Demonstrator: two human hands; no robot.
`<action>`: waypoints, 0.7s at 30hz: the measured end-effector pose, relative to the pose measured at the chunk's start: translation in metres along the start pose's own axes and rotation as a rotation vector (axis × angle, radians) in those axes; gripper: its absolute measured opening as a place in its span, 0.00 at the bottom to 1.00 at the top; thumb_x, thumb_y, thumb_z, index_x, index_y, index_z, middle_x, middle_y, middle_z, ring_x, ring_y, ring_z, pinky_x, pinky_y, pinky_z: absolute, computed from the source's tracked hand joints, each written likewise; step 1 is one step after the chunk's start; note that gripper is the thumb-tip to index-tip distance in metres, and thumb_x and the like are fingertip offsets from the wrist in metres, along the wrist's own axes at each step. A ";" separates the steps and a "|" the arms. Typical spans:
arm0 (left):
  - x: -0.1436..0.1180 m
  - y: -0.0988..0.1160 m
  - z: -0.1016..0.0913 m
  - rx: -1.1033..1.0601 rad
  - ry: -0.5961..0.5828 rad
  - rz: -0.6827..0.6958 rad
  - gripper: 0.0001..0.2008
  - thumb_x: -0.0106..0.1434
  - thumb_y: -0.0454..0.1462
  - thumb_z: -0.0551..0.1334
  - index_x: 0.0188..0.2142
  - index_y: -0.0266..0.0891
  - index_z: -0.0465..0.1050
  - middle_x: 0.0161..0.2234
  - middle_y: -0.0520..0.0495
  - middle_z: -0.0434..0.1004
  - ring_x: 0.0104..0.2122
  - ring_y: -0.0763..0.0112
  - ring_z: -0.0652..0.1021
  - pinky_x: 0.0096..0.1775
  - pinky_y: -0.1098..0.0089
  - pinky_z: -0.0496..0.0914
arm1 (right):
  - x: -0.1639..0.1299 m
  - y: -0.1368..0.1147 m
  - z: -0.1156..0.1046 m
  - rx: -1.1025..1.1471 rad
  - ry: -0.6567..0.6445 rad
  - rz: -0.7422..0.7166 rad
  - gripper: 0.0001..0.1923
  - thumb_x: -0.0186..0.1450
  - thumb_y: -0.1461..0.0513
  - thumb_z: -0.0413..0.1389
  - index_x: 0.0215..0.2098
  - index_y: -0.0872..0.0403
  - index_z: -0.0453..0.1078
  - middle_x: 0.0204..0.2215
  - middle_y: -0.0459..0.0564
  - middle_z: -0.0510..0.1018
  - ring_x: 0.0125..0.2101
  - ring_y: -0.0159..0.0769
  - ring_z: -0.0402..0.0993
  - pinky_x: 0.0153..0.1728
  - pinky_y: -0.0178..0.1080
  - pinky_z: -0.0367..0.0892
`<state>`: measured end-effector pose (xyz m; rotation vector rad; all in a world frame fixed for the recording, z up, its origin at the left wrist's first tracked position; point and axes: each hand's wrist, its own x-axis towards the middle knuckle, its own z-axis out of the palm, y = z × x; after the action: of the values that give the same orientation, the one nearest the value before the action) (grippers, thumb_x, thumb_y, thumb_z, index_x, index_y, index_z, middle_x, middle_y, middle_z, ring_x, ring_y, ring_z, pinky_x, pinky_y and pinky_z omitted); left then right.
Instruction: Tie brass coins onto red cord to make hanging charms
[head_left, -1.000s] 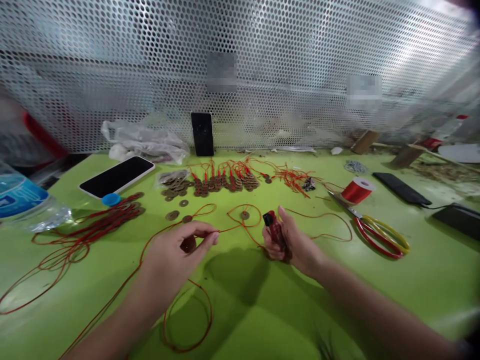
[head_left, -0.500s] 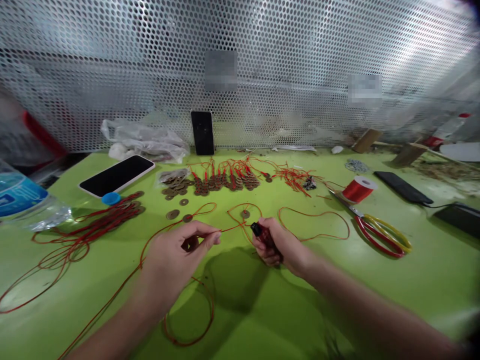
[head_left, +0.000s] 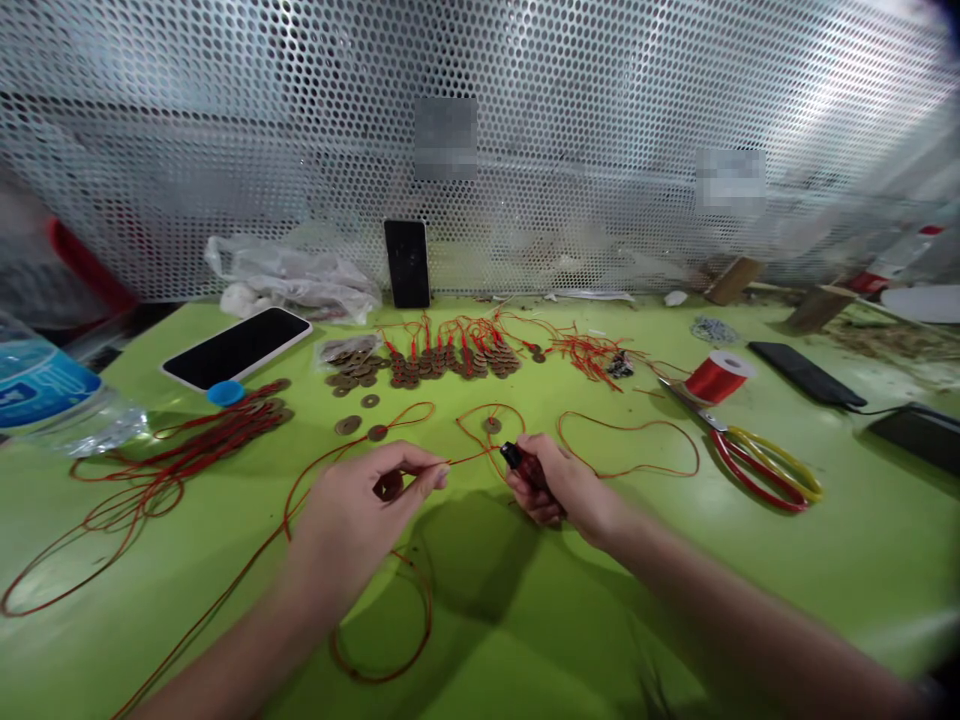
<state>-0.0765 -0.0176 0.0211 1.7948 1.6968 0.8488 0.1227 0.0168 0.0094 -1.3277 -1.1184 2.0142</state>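
Since a second ago the right hand [head_left: 559, 485] swung in toward the left hand [head_left: 360, 515], fist closed on a red lighter [head_left: 521, 462] whose long axis tips up-left over the green worktop [head_left: 750, 580], while the left pinches a red cord [head_left: 469, 458] running sideways.

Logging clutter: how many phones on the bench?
3: white-cased phone flat at left, black phone propped against the mesh, dark phone flat at right. Far-right dark slab unclear.
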 end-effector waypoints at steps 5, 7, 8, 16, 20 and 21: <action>0.000 0.000 0.000 -0.001 0.012 0.013 0.13 0.55 0.49 0.60 0.29 0.43 0.76 0.24 0.54 0.77 0.21 0.74 0.70 0.22 0.74 0.60 | -0.001 0.000 0.000 -0.021 -0.010 0.014 0.20 0.62 0.55 0.39 0.17 0.55 0.55 0.10 0.38 0.52 0.11 0.21 0.42 0.11 0.27 0.39; 0.000 0.000 0.000 0.001 0.006 0.015 0.14 0.56 0.49 0.60 0.29 0.43 0.76 0.24 0.54 0.77 0.20 0.74 0.70 0.22 0.74 0.60 | 0.000 0.000 0.000 -0.027 -0.004 0.020 0.20 0.63 0.55 0.39 0.17 0.55 0.56 0.10 0.38 0.52 0.11 0.21 0.42 0.12 0.27 0.39; 0.000 0.000 0.000 0.002 0.009 0.016 0.13 0.56 0.49 0.60 0.29 0.43 0.76 0.24 0.54 0.77 0.20 0.74 0.70 0.22 0.74 0.60 | 0.000 0.000 0.000 -0.027 0.001 0.020 0.20 0.63 0.55 0.39 0.17 0.55 0.56 0.10 0.38 0.52 0.11 0.21 0.42 0.12 0.27 0.39; -0.001 0.002 -0.002 0.003 0.015 0.009 0.13 0.55 0.49 0.60 0.29 0.43 0.76 0.24 0.54 0.78 0.21 0.73 0.70 0.22 0.73 0.60 | 0.001 0.001 -0.001 -0.013 -0.010 0.041 0.21 0.63 0.53 0.39 0.17 0.55 0.55 0.10 0.38 0.53 0.11 0.21 0.42 0.12 0.27 0.38; -0.002 0.003 -0.002 -0.006 0.008 -0.009 0.13 0.55 0.49 0.60 0.29 0.43 0.76 0.25 0.53 0.78 0.21 0.73 0.70 0.22 0.73 0.61 | 0.002 0.003 -0.004 -0.007 -0.021 0.042 0.21 0.62 0.53 0.39 0.17 0.55 0.55 0.10 0.38 0.52 0.11 0.21 0.42 0.12 0.27 0.38; -0.002 0.003 -0.002 -0.007 0.007 -0.013 0.13 0.55 0.49 0.60 0.29 0.43 0.76 0.25 0.53 0.78 0.22 0.72 0.71 0.23 0.73 0.61 | 0.002 0.003 -0.004 -0.004 -0.026 0.041 0.20 0.62 0.53 0.40 0.17 0.55 0.55 0.10 0.38 0.52 0.11 0.21 0.42 0.12 0.27 0.38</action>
<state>-0.0764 -0.0195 0.0246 1.7766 1.7057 0.8560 0.1258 0.0183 0.0050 -1.3400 -1.1162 2.0650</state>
